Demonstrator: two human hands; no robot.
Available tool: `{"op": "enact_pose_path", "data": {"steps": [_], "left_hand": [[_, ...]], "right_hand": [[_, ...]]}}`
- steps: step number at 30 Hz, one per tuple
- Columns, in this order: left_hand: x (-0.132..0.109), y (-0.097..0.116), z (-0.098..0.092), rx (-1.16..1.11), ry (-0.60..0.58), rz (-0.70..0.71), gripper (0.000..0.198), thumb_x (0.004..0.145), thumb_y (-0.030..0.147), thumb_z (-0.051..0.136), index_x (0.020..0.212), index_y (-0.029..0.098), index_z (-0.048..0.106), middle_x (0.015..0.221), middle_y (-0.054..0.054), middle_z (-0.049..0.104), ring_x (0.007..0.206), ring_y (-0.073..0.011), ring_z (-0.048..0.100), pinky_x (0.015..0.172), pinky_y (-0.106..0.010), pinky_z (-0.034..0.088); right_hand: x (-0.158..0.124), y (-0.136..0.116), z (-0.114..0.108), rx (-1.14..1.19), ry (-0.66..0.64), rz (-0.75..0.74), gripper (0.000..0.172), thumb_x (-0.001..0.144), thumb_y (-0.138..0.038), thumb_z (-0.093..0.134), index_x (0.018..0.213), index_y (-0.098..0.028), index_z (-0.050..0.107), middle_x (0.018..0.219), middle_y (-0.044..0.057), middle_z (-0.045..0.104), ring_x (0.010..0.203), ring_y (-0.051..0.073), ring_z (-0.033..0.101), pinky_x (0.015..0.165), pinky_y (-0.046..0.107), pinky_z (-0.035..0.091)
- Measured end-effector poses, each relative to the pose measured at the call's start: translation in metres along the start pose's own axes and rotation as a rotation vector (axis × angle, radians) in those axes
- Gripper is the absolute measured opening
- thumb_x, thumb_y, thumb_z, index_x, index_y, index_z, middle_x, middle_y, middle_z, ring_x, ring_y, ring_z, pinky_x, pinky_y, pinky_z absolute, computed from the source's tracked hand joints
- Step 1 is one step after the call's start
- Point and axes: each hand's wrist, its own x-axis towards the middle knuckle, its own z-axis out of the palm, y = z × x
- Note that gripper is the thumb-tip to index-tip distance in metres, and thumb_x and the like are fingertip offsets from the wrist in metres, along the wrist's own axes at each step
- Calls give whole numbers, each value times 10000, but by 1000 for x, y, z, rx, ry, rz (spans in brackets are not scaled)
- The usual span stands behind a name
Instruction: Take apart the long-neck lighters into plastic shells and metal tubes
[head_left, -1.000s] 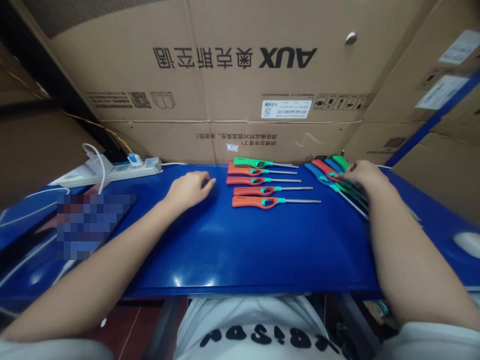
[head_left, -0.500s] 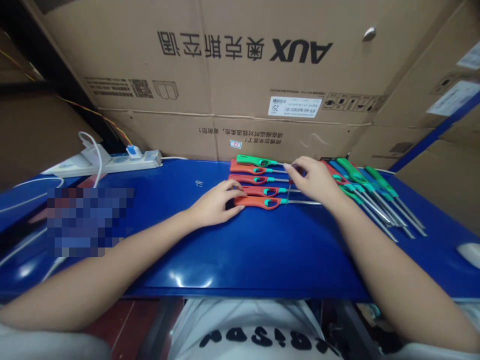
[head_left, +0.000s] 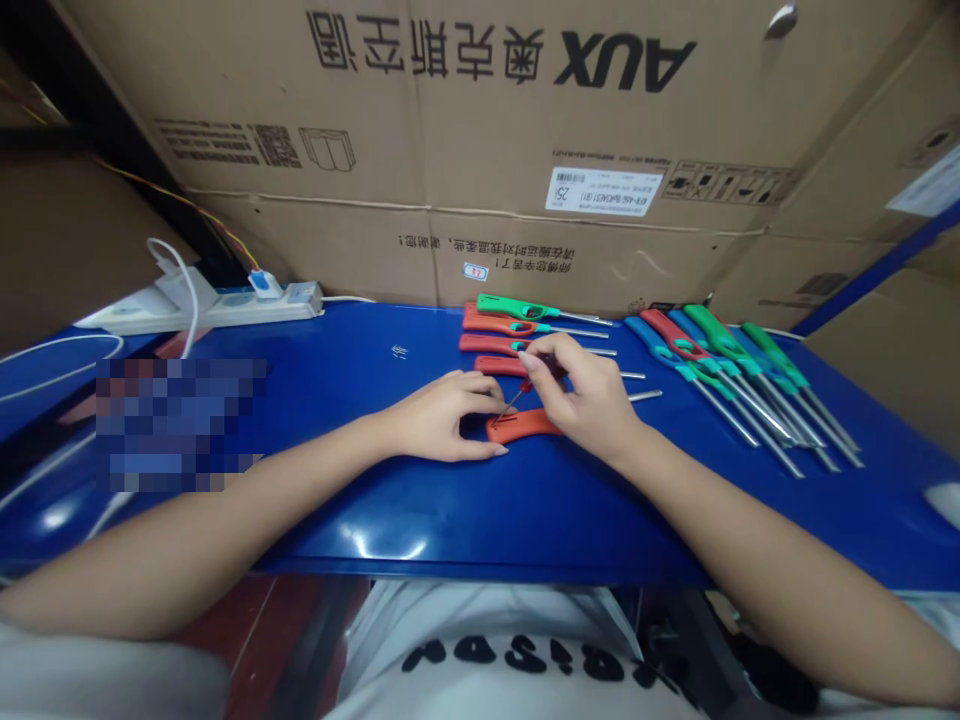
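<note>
Presently, the right hand (head_left: 589,395) is closed around a thin screwdriver (head_left: 511,406), of which a bit of red handle is visible between the fingers. The shaft is tilted, and its tip meets the butt end of an orange lighter (head_left: 525,427). This lighter lies flat on the blue worktop (head_left: 420,520), in front of the person and nearest to the front edge in its row. Its middle part is hidden under the right hand, and the metal tube comes out on the other side. The left hand (head_left: 435,415) has its fingers bent over the butt end, with the thumb along the near side; whether it presses firmly, I cannot tell.

Behind this lighter, four others lie side by side: two red lighters (head_left: 480,346), then a second orange lighter (head_left: 491,323), and a green lighter (head_left: 506,306) at the back. To the right, well apart, there is a pile of lighters (head_left: 712,331) in blue, red and green, their tubes pointing toward the front right. Some tiny metal pieces (head_left: 399,351) lie to the left of the row. A white power strip (head_left: 225,312) stands farther left, and a large cardboard box (head_left: 465,150) rises behind everything.
</note>
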Motion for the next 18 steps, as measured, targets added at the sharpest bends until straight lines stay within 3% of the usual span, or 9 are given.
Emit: {"op": "enact_pose_path", "data": {"steps": [6, 12, 18], "left_hand": [[2, 1, 0, -36, 8, 32, 344, 881, 450, 717, 1061, 157, 729, 1039, -106, 701, 974, -241, 661, 887, -366, 513], [2, 2, 0, -44, 7, 39, 315, 883, 447, 709, 1010, 159, 719, 993, -96, 685, 936, -230, 650, 866, -354, 521], [2, 4, 0, -50, -10, -1, 341, 881, 450, 702, 1077, 171, 724, 1050, -106, 695, 988, -247, 664, 906, -376, 533]], "right_hand": [[2, -3, -9, -125, -40, -116, 109, 1013, -201, 510, 937, -198, 588, 773, 15, 688, 623, 128, 628, 621, 234, 475], [2, -5, -10, -108, -103, -87, 153, 1031, -246, 478, 951, -198, 600, 800, 17, 703, 648, 135, 641, 655, 241, 478], [9, -13, -15, -244, -264, -47, 282, 1051, -288, 387, 937, -167, 615, 806, 62, 706, 657, 158, 623, 637, 264, 408]]}}
